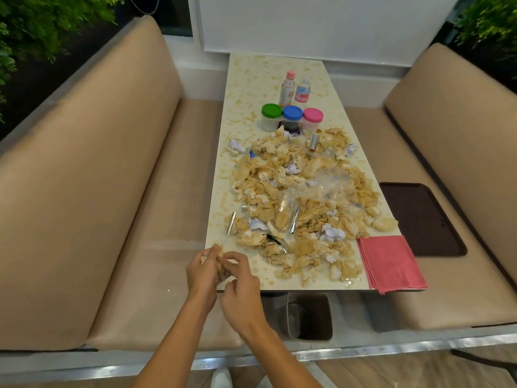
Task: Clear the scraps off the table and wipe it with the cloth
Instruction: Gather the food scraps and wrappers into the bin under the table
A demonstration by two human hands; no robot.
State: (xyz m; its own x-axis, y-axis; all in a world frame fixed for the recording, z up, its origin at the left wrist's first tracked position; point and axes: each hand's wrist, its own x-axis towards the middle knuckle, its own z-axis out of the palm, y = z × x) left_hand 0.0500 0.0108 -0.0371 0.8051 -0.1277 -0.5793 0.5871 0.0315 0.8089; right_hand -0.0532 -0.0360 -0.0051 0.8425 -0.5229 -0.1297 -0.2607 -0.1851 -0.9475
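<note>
**Scraps bunched at the near corner**

At the table's (251,79) 7 o'clock corner, the left hand (202,271) and right hand (242,292) curl their fingers round one wad of scraps (223,273), probably compacting it for the bin (310,315) at 6 o'clock. The scrap heap (302,197) fills the centre. The folded pink cloth (391,261) waits at 5 o'clock.

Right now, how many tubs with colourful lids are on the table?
3, in a row behind the scraps: green-lidded tub left, blue-lidded tub middle, pink-lidded tub right. None looks hidden.
</note>
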